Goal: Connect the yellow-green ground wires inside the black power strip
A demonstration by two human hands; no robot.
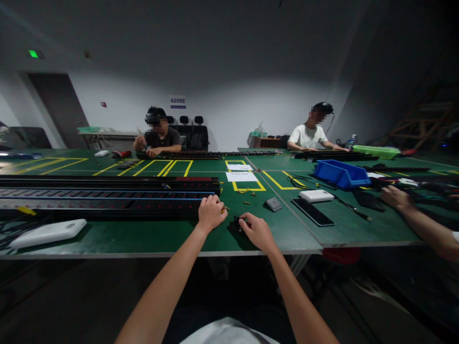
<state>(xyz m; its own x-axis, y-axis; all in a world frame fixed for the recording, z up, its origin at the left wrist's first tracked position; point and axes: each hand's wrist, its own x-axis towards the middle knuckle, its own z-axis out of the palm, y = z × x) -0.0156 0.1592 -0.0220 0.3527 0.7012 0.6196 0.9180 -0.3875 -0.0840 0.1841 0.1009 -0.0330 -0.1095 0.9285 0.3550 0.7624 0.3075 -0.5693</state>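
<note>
My left hand is closed over the near right end of a long black rail lined with small red marks. A brass-coloured bit shows at its fingertips; the fingers partly hide what they grip. My right hand is closed, thumb and fingers pinching a small black part just above the table, a little right of the rail's end. Small brass pieces lie beyond the hands. A grey block sits to the right of them.
A phone, a white power bank and a blue bin stand to the right. Another white power bank lies at left. A neighbour's hand reaches in at right. Two people work across the green table.
</note>
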